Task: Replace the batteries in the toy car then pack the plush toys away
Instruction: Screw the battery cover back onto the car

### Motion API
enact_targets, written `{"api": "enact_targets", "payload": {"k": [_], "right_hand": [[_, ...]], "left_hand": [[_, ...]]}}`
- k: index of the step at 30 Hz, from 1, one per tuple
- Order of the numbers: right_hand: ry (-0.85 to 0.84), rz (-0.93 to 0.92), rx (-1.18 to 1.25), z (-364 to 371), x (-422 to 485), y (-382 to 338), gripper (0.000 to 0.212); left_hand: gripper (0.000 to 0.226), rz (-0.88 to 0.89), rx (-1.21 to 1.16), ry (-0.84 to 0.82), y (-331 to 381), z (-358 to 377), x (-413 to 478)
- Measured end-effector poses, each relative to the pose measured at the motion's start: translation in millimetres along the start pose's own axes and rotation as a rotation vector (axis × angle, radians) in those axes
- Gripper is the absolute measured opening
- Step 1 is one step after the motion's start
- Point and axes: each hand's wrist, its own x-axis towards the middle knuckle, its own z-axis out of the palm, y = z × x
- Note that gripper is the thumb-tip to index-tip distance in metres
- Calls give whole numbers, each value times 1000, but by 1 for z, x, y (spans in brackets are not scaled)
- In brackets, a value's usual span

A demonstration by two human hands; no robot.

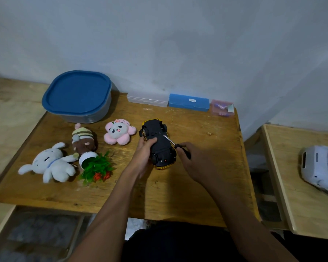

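Toy car (158,142) upside down, screwdriver (170,141) at its underside.
The left hand (143,154) grips the car's side; the right hand (193,161), just beside it, clasps the screwdriver's handle. Plush toys (119,132) lie well left of the left hand.

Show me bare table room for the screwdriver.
Bare wood lies right of the toy car, between the blue case and the right hand, and along the near table edge. Left of the car is crowded with plush toys.
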Motion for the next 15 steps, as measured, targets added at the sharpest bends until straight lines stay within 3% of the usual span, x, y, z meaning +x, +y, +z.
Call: {"api": "enact_targets", "payload": {"k": [15], "right_hand": [[-49, 18, -3, 8, 5, -6, 30]], "left_hand": [[25, 51, 52, 4, -2, -3, 2]]}}
